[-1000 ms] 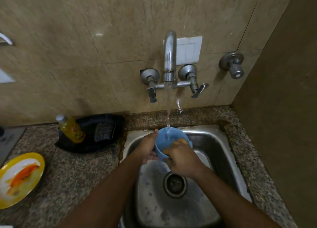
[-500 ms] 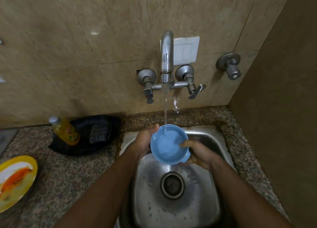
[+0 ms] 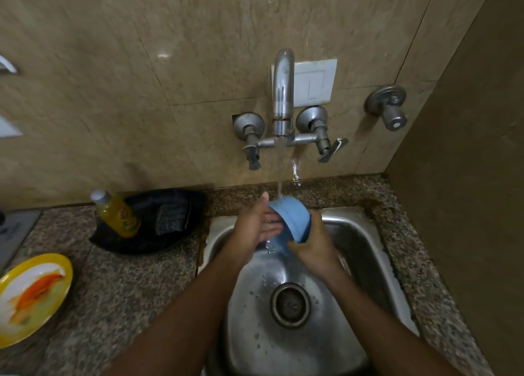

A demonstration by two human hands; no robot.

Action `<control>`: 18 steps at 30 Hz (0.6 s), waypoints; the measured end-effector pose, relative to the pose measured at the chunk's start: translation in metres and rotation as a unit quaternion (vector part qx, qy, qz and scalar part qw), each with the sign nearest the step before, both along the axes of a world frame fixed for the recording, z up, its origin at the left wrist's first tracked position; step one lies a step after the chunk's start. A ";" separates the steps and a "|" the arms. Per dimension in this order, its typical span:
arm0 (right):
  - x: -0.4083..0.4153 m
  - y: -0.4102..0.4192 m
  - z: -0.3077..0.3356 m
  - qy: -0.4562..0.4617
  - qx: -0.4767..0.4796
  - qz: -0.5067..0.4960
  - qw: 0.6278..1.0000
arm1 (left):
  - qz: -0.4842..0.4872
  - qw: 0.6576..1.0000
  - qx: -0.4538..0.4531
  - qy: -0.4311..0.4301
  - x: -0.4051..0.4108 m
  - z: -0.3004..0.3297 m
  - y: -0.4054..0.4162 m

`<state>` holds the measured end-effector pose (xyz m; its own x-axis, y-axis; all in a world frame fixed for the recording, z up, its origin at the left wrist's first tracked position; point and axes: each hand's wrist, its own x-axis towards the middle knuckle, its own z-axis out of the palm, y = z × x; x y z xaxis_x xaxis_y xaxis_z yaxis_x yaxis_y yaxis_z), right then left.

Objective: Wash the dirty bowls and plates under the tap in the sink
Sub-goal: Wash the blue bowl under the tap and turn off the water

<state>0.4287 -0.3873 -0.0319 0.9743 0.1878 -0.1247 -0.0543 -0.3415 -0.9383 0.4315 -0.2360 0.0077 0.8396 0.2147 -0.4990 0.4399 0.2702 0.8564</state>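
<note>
A small blue bowl [image 3: 292,218] is held over the steel sink [image 3: 365,251], tipped with its outside and base facing up. Water from the wall tap [image 3: 282,92] falls onto its upper edge. My right hand [image 3: 312,245] grips the bowl from below and the right. My left hand [image 3: 256,224] lies with flat, spread fingers against the bowl's left side. A yellow plate [image 3: 31,296] smeared with orange and white residue sits on the counter at the far left.
A black tray [image 3: 158,220] behind the sink's left corner holds a yellow soap bottle [image 3: 119,214] and a dark scrub pad [image 3: 171,217]. The granite counter [image 3: 122,285] surrounds the sink. A brown side wall [image 3: 467,191] closes the right. The drain [image 3: 290,305] sits mid-basin.
The bowl has been turned over from open side up to base up under the stream. My right hand shifted beneath it, and my left hand flattened against its side.
</note>
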 end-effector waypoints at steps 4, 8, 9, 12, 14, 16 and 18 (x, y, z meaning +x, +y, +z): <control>-0.010 -0.003 -0.008 -0.135 -0.162 0.035 0.977 | 0.073 0.982 -0.171 0.025 -0.003 -0.005 -0.006; -0.010 -0.012 -0.009 -0.174 -0.150 0.071 0.971 | 0.096 0.988 -0.116 0.044 -0.005 -0.014 -0.004; -0.008 -0.010 -0.006 -0.180 -0.148 0.065 0.970 | 0.087 0.991 -0.089 0.049 -0.006 -0.015 -0.005; -0.003 0.008 0.006 -0.241 -0.192 0.075 0.948 | 0.081 0.995 -0.032 0.047 -0.002 -0.012 -0.011; 0.002 0.017 0.014 -0.288 -0.228 0.105 0.924 | 0.097 0.993 0.047 0.040 0.005 -0.007 -0.015; 0.020 0.022 0.018 -0.269 -0.221 0.101 0.932 | 0.105 0.985 0.128 0.039 0.010 -0.009 -0.016; 0.030 0.032 0.026 -0.213 -0.200 0.040 0.956 | 0.149 0.980 0.118 0.060 0.007 -0.007 -0.014</control>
